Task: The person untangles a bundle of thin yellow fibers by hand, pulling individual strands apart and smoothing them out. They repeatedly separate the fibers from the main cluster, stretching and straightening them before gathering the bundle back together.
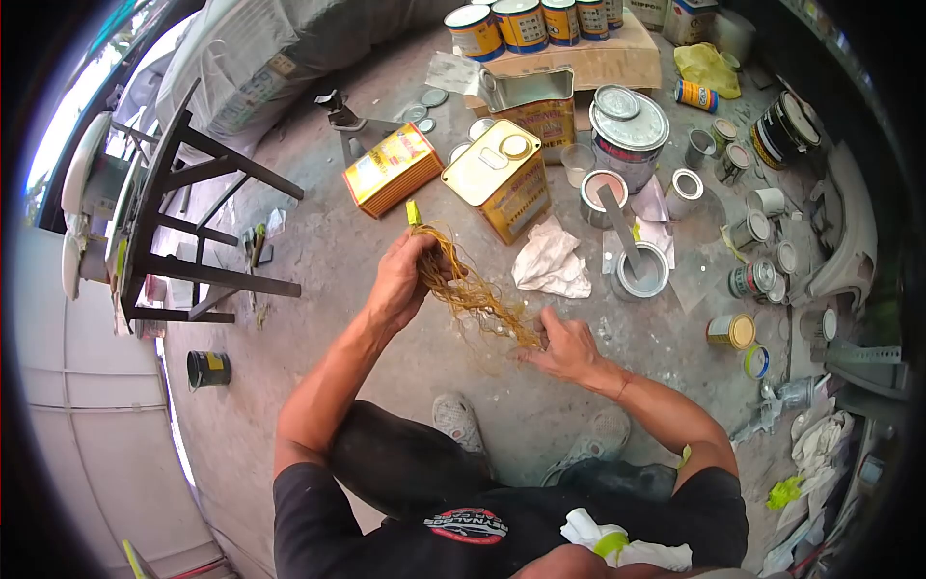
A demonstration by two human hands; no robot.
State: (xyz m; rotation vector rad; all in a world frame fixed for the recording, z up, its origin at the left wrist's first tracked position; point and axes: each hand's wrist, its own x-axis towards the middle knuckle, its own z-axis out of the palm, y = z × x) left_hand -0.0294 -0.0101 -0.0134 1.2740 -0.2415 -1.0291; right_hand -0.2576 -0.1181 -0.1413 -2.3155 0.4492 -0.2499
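Observation:
A tangled bundle of yellow-brown strands [473, 289] stretches between my two hands above the floor. My left hand [403, 275] is closed around its upper end, where a bright yellow-green piece [414, 212] sticks up. At the lower end my right hand [567, 344] pinches the strand tips between thumb and fingers. Just beyond the bundle stands a square thinner can [506, 183] with a round cap on top. A crumpled white cloth [550, 259] lies on the floor past my right hand.
A yellow-orange box-shaped can [391, 169] lies by the thinner can. To the right are a large paint can [627, 135], an open grey can with a stirring stick [617, 220] and several smaller cans. A dark metal stand [217, 283] is at left.

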